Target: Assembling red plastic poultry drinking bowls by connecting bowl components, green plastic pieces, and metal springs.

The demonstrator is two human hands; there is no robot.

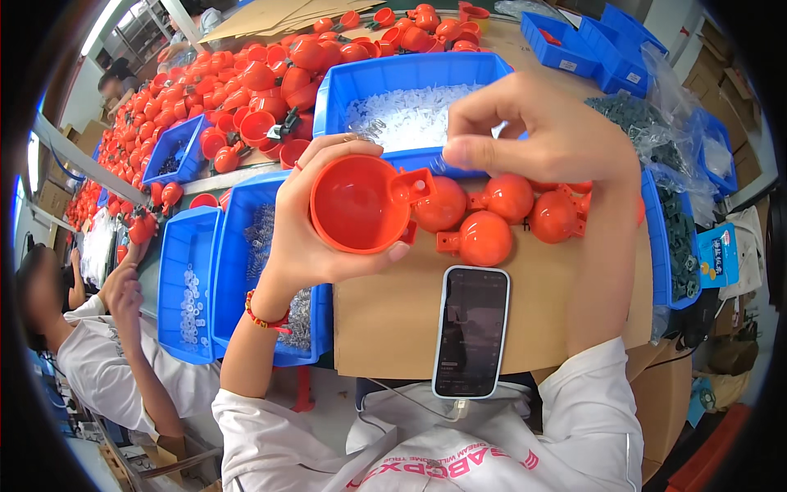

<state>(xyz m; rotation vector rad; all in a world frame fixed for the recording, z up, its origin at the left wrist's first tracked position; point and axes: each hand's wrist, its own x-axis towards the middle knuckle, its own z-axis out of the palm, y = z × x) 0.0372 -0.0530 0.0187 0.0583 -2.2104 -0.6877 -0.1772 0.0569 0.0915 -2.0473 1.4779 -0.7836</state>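
My left hand (293,217) grips a red plastic drinker cup (361,203), its round mouth facing up and its short side fitting pointing right. A thin metal spring (374,129) shows by the left fingertips. My right hand (545,135) is up and to the right of the cup, thumb and fingers pinched; what they hold, if anything, is too small to make out. Behind both hands stands a blue bin (332,102) of small white plastic pieces (410,111). Several more red cups (485,239) lie on the cardboard just right of the held cup.
A phone (471,332) with a cable lies on the cardboard (381,316) before me. Blue bins of springs (299,324) and white rings (190,316) stand left; dark green parts (679,246) fill one at right. Red cups (254,78) heap behind. Another person (123,353) sits left.
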